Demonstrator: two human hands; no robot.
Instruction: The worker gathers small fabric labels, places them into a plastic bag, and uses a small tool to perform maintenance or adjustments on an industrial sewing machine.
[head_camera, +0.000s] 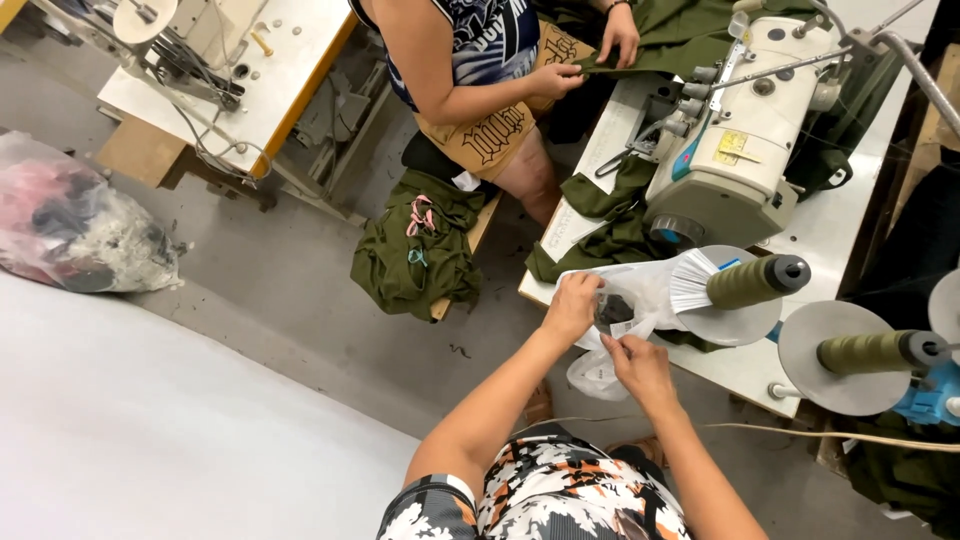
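item: small clear plastic bag (613, 310) with dark contents, held over the near edge of the desk (800, 240), just in front of the cream sewing machine (735, 150).

left hand (572, 305): closed on the bag's upper left edge, fingers pinched on the film.

right hand (640, 365): closed on the lower right edge of the same bag, thumb and fingers gripping the plastic. the two hands are close together, the bag stretched between them.

adjacent: a larger white plastic bag (600, 370) hanging off the desk edge beneath the hands; a white bundle of labels or tags (690, 280) just to the right; two olive thread cones (755, 282) on round stands toward the near right corner; olive fabric (600, 235) draped off the desk's left edge.

handling note: the film is judged thin and slippery; it is best gripped near the opening, kept level so the contents are not spilled, and held over the desk, not the floor.

other: a second person's hands (580, 60) are on olive cloth at the far end of the desk.
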